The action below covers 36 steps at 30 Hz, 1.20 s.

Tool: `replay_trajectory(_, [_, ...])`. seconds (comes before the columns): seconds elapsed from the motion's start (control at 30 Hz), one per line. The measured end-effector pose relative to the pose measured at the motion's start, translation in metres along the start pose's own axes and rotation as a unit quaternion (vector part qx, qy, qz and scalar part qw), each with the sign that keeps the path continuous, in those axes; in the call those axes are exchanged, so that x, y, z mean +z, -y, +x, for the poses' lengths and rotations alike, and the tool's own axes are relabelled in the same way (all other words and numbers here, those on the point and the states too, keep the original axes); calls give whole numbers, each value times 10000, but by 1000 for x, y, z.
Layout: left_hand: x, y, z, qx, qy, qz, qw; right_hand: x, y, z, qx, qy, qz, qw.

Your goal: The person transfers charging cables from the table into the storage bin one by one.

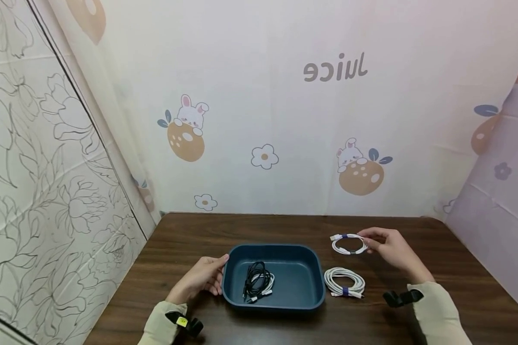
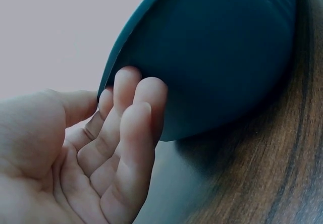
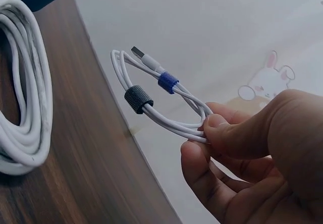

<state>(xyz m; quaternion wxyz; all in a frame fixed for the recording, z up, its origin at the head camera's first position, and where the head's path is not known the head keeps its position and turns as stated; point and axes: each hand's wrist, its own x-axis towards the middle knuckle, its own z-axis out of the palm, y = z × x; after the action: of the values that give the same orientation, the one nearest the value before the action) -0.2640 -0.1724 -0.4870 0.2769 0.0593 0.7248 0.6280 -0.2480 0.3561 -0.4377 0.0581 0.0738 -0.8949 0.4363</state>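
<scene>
A thin white USB cable (image 3: 176, 125), coiled and bound with a blue and a dark strap, is pinched between thumb and fingers of my right hand (image 1: 387, 248). It is held up off the table, right of the bin. My left hand (image 1: 202, 277) grips the left rim of the dark blue plastic bin (image 1: 293, 287), thumb on the rim and fingers against the outer wall. Inside the bin's left part lie a coiled black cable (image 1: 256, 280) and a white cable (image 1: 269, 283) partly under it. A thicker white cable coil (image 1: 355, 283) with a blue strap rests on the table against the bin's right side.
The dark wooden table (image 1: 190, 230) ends at a printed curtain (image 1: 263, 120) behind and on the right. A flower-patterned panel (image 1: 47, 167) stands on the left. Each wrist wears a black strap with a small camera.
</scene>
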Motion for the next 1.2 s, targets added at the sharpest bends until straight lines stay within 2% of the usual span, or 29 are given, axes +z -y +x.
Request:
replay_trajectory(0.7, [0,0,-1,-48,0,53,10000,2,20,4,195,-78,180,9996])
replay_trajectory(0.97, [0,0,-1,-48,37,43,10000,6,27,5,320,43,248,9992])
replay_trajectory(1.2, [1,0,-1,-72,75,-1,9999,13,30,11,46,55,481,9988])
